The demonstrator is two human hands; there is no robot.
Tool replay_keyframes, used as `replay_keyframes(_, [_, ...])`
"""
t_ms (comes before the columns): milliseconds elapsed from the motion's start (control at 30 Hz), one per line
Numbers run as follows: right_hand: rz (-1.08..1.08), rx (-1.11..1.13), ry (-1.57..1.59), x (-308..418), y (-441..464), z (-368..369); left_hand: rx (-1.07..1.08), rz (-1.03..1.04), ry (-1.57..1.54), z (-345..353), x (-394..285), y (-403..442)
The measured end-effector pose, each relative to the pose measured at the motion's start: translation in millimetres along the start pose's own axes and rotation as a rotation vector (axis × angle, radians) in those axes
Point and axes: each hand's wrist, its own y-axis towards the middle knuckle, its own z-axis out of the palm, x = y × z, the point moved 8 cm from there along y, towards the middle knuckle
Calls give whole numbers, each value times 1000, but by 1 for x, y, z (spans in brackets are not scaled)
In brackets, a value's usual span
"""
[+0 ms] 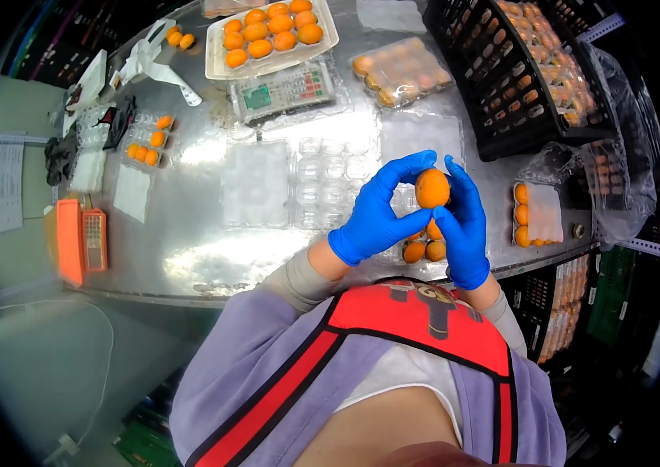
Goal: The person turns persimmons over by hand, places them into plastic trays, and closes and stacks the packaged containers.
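A round, orange-coloured fruit with a small dark mark on its skin is held up between my two gloved hands. My left hand, in a blue glove, has its thumb and fingers around the fruit's left side. On the other side, my right hand, also gloved in blue, touches it with thumb and fingertips. Directly beneath, partly covered by the hands, several similar fruits sit in a clear plastic tray. Just left of that is a clear moulded tray with round hollows, its lid opened flat beside it.
A digital scale carries a white tray of fruit. Near it lies a closed fruit pack. A black crate of packs stands at back right. Another partly covered pack sits right; an orange device is far left.
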Motion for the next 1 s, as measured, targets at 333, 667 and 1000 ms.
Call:
replay_keyframes(333, [174, 32, 643, -13, 6, 6, 4, 81, 38, -3, -9, 5])
replay_keyframes(667, [161, 92, 627, -14, 7, 10, 48, 62, 108, -1, -13, 6])
replay_keyframes(1000, [174, 140, 8, -13, 14, 26, -208, 40, 168, -66, -6, 3])
